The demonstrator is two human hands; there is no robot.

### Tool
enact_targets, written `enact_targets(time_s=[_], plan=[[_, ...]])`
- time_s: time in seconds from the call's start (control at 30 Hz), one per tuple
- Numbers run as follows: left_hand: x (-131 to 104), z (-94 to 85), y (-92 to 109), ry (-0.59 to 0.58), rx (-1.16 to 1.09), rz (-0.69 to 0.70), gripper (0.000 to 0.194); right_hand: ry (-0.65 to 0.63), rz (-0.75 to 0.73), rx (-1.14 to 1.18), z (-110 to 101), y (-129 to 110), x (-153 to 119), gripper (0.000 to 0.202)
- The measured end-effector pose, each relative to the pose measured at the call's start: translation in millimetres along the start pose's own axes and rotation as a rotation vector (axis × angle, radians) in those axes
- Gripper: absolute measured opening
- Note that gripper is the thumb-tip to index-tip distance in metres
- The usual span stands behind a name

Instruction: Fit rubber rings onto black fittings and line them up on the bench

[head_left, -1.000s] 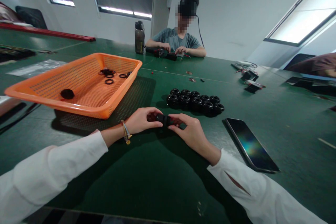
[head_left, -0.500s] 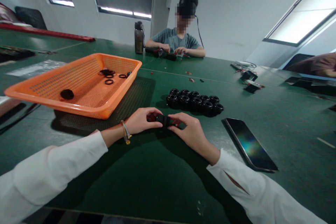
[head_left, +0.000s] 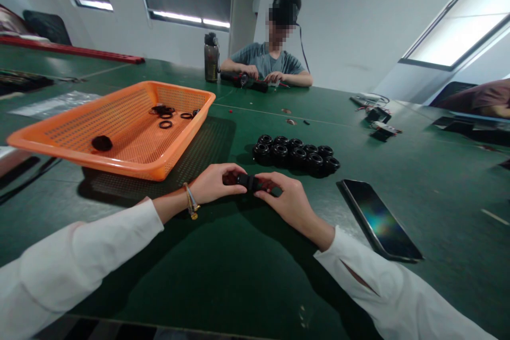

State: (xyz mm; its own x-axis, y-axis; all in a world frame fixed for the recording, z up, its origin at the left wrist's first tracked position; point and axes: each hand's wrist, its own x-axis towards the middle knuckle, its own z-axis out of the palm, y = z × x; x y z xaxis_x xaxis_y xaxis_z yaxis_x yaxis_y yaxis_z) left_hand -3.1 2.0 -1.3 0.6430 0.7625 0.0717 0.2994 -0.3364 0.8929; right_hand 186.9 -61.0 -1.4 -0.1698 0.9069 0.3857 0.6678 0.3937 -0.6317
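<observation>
Between my two hands is a small black ridged cylindrical part (head_left: 247, 182), held on its side just above the table. My left hand (head_left: 217, 183) pinches its left end between thumb and fingers. The right end is gripped by the fingertips of my right hand (head_left: 287, 197). Fingers cover both ends, so its full shape is hidden. Behind my right hand stand several black round parts with ring-shaped tops (head_left: 297, 154), grouped in two rows. To the left, an orange perforated basket (head_left: 159, 166) holds loose black rings (head_left: 165, 124) and a black round piece (head_left: 102, 143).
A phone (head_left: 380, 219) lies right of my right hand on the green table (head_left: 223, 276). Small electronic parts (head_left: 382, 127) are farther right. Across the table sits a person (head_left: 266, 61) handling dark tools, beside a dark bottle (head_left: 211, 58). Clear plastic bags (head_left: 56, 104) lie behind the basket.
Hardly anything differs. Both hands keep their hold on the black part in the same spot, with only a very slight shift of the fingers.
</observation>
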Motion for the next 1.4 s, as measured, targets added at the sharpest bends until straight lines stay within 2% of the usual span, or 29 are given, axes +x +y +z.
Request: enact_targets(time_s=[0.87,1.1,1.27,1.4], plan=[[-0.4,0.9,1.1,-0.006,-0.006,-0.001,0.033,-0.007,-0.021,-0.002,-1.3,1.1,-0.3,0.030],[0.1,1.2,0.9,-0.006,0.004,0.003,0.033,0.020,-0.038,-0.007,0.8,2.2,-0.5,0.026],[0.0,1.3,1.3,0.001,0.007,-0.001,0.034,0.034,0.008,0.027,2.6,3.0,-0.3,0.034],[0.1,1.3,0.5,-0.007,0.017,0.004,0.034,0.009,0.010,0.026,1.5,1.6,-0.3,0.028]])
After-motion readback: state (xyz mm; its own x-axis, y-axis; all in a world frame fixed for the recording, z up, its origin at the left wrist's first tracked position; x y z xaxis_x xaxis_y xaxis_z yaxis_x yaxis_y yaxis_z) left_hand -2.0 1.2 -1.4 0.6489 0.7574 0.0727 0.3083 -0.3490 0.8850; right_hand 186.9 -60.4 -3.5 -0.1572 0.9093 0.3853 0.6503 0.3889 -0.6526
